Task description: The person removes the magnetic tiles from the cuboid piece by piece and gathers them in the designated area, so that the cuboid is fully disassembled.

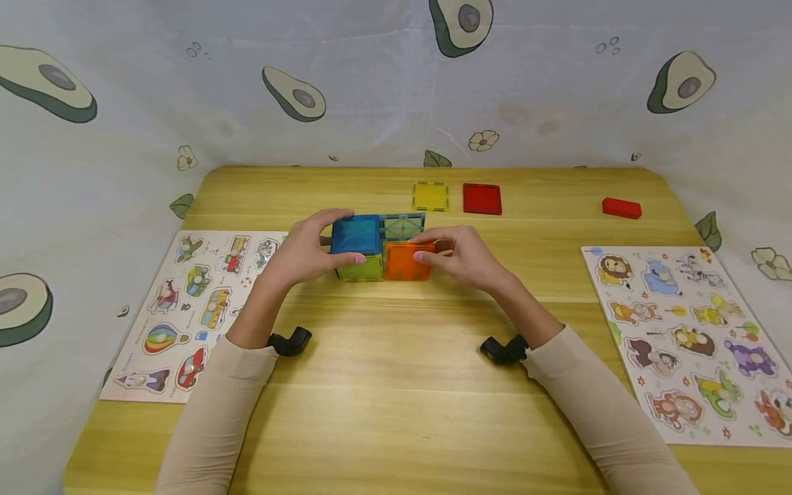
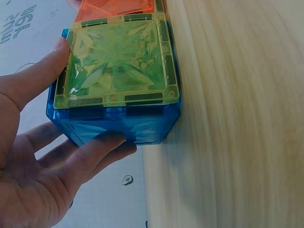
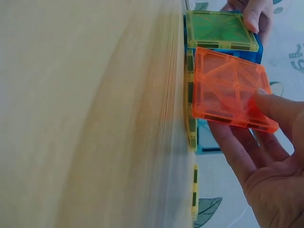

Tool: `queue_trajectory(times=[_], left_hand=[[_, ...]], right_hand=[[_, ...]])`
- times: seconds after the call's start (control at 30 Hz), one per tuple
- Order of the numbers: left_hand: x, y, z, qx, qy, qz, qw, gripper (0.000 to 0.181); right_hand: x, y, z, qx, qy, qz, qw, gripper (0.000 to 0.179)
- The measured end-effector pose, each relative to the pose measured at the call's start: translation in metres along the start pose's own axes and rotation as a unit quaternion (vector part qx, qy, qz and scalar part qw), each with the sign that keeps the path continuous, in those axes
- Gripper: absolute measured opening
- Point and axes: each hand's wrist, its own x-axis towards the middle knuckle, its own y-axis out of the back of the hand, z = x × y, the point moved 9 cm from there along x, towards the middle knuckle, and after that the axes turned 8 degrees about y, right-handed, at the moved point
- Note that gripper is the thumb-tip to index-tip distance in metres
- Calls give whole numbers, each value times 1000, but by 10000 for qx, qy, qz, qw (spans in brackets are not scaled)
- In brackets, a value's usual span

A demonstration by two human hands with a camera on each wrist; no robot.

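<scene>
My left hand (image 1: 302,249) grips a cube of see-through magnetic tiles (image 1: 355,235), thumb at the front, fingers around its back and left side. The cube has a blue top and a yellow-green front tile (image 2: 116,61). To its right, my right hand (image 1: 465,257) pinches an orange magnetic tile (image 1: 407,264) between thumb and fingers. In the right wrist view the orange tile is tilted beside the cube, over a yellow tile (image 3: 192,135) flat on the table. A pale blue tile (image 1: 403,226) stands upright behind it.
At the back of the wooden table (image 1: 396,412) lie a yellow tile (image 1: 430,196), a red tile (image 1: 482,199) and a small red block (image 1: 621,207). A vehicle puzzle board (image 1: 139,344) is on the left, an animal puzzle board (image 1: 671,323) on the right. Black wrist mounts are near both wrists.
</scene>
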Motion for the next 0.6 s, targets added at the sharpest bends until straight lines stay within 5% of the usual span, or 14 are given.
queue_trajectory(times=[0.3,0.6], left_hand=[[1,-2,-1,-8,-40,-91,10000,86],[1,-1,-1,9,-64,-63,10000,86]], right_hand=[[0,2,-5,54,173,-63,9998,29],[-4,22,2,660,-391,226,9968,34]])
